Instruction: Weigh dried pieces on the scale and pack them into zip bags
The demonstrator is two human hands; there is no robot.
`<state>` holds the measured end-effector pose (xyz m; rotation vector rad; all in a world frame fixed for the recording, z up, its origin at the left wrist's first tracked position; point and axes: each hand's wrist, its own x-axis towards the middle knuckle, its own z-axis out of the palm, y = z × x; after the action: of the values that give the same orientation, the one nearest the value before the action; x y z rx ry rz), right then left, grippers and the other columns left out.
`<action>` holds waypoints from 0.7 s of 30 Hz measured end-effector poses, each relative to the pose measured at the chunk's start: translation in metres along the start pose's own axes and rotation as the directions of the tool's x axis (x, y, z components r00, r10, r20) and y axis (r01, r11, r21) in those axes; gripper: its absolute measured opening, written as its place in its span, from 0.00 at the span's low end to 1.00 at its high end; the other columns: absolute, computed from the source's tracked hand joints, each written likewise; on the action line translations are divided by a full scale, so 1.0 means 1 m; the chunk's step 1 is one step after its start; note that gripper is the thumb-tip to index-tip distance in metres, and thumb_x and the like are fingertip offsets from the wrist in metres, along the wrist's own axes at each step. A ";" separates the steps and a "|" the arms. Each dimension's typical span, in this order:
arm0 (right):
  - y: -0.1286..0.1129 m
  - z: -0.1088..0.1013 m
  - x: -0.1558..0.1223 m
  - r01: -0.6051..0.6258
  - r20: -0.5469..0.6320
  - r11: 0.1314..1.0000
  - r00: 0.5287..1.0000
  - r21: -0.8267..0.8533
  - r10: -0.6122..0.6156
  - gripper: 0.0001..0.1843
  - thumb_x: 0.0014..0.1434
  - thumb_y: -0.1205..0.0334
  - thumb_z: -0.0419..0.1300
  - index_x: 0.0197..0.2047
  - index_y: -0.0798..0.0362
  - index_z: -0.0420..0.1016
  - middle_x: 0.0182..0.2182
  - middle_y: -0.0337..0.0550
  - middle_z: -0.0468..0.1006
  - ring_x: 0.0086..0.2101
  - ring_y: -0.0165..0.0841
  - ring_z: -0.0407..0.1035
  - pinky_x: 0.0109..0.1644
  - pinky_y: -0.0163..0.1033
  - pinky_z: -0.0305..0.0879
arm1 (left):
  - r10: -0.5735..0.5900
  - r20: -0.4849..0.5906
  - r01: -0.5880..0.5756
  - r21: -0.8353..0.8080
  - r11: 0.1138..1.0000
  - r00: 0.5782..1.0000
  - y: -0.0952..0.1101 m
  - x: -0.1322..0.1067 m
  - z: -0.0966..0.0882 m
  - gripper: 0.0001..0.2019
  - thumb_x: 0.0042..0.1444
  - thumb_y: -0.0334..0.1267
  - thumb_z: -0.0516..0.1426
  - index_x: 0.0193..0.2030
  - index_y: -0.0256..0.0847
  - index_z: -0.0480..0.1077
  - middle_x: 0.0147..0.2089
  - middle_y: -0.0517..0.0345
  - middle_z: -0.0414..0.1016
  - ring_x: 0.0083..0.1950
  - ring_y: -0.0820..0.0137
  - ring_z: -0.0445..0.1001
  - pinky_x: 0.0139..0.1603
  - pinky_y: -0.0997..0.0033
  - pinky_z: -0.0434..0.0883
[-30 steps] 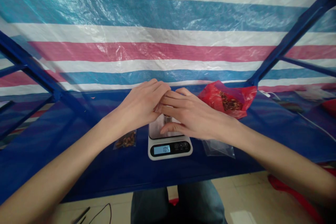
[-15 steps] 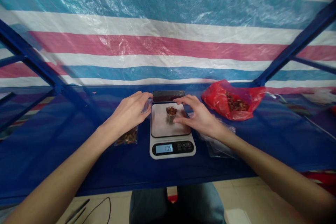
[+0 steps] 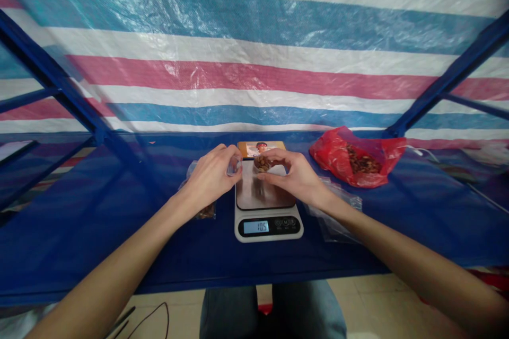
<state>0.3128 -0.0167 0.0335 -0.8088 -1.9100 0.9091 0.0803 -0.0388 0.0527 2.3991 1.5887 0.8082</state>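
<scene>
My right hand (image 3: 288,172) grips a small cup (image 3: 262,163) filled with brown, nut-like pieces, lifted over the steel plate of the kitchen scale (image 3: 266,190). The scale's display (image 3: 256,226) reads 10.5. To the left of the cup, my left hand (image 3: 214,169) pinches a clear plastic bag (image 3: 234,164) whose mouth is spread toward the cup. Under my left wrist lies a clear bag of brown pieces (image 3: 207,212), partly hidden by the arm.
Behind the scale rests a phone (image 3: 262,147) with a lit picture. At the right are a red plastic bag (image 3: 330,153) of brown pieces and flat clear bags (image 3: 338,222). Blue frame bars (image 3: 441,90) rise at both sides of the blue tabletop (image 3: 178,265).
My right hand has closed on the cup and raised it off the scale plate. The plastic bag's mouth has opened wider in my left hand. The phone screen has lit up.
</scene>
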 end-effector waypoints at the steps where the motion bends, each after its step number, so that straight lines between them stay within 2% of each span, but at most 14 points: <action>1: -0.002 0.002 0.003 0.012 0.010 0.999 1.000 0.047 -0.012 0.17 0.57 0.57 0.74 0.49 0.53 0.83 0.47 0.48 0.86 0.46 0.40 0.80 0.54 0.48 0.76 | -0.015 -0.006 0.015 -0.021 1.000 1.000 0.001 0.000 0.000 0.04 0.59 0.35 0.59 0.41 0.45 0.69 0.38 0.59 0.75 0.44 0.61 0.77 0.46 0.61 0.71; 6: -0.009 0.014 0.019 0.060 0.118 0.993 0.991 0.097 -0.071 0.17 0.62 0.53 0.71 0.51 0.52 0.83 0.49 0.48 0.85 0.43 0.37 0.80 0.52 0.48 0.78 | -0.078 -0.008 0.077 -0.086 0.993 0.997 -0.001 0.000 -0.001 0.06 0.56 0.34 0.62 0.41 0.43 0.71 0.40 0.56 0.77 0.44 0.60 0.78 0.47 0.60 0.71; 10: -0.015 0.018 0.028 0.081 0.141 0.995 0.986 0.051 -0.088 0.22 0.61 0.55 0.73 0.54 0.52 0.76 0.44 0.44 0.84 0.41 0.36 0.80 0.49 0.46 0.77 | -0.105 -0.023 0.102 -0.118 0.988 0.994 -0.006 0.000 -0.001 0.07 0.55 0.35 0.64 0.40 0.43 0.72 0.40 0.54 0.79 0.42 0.60 0.77 0.44 0.61 0.68; 13: -0.026 0.018 0.034 0.140 0.147 0.987 0.981 -0.083 -0.127 0.18 0.60 0.59 0.73 0.49 0.51 0.74 0.39 0.39 0.82 0.37 0.34 0.76 0.45 0.42 0.74 | -0.117 -0.035 0.109 -0.179 0.978 0.993 -0.008 0.001 -0.001 0.08 0.53 0.36 0.66 0.39 0.42 0.73 0.38 0.56 0.79 0.39 0.62 0.76 0.41 0.64 0.67; 16: -0.040 0.018 0.040 0.245 0.188 0.931 0.962 -0.271 -0.198 0.12 0.62 0.63 0.71 0.47 0.51 0.76 0.39 0.39 0.79 0.37 0.33 0.73 0.42 0.40 0.69 | -0.125 -0.052 0.107 -0.270 0.957 0.991 -0.011 0.001 -0.002 0.07 0.53 0.37 0.65 0.38 0.41 0.73 0.34 0.59 0.77 0.35 0.66 0.74 0.37 0.67 0.65; 19: -0.054 0.021 0.046 0.344 0.253 0.864 0.931 -0.369 -0.262 0.07 0.66 0.67 0.67 0.48 0.52 0.78 0.42 0.43 0.75 0.41 0.35 0.71 0.46 0.41 0.68 | -0.106 -0.062 0.076 -0.369 0.926 0.992 -0.013 0.003 -0.002 0.08 0.51 0.34 0.63 0.39 0.40 0.75 0.34 0.61 0.78 0.35 0.68 0.74 0.36 0.69 0.66; 21: -0.062 0.024 0.050 0.401 0.317 0.835 0.903 -0.378 -0.290 0.09 0.68 0.70 0.62 0.49 0.52 0.79 0.44 0.45 0.73 0.44 0.37 0.71 0.48 0.43 0.68 | -0.097 -0.066 0.058 -0.449 0.892 0.993 -0.013 0.004 -0.003 0.09 0.51 0.33 0.63 0.41 0.40 0.76 0.36 0.60 0.79 0.36 0.69 0.75 0.37 0.70 0.68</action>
<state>0.2582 -0.0159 0.0966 -0.5770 -2.4326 0.3662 0.0696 -0.0306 0.0509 1.9846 1.3326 1.1336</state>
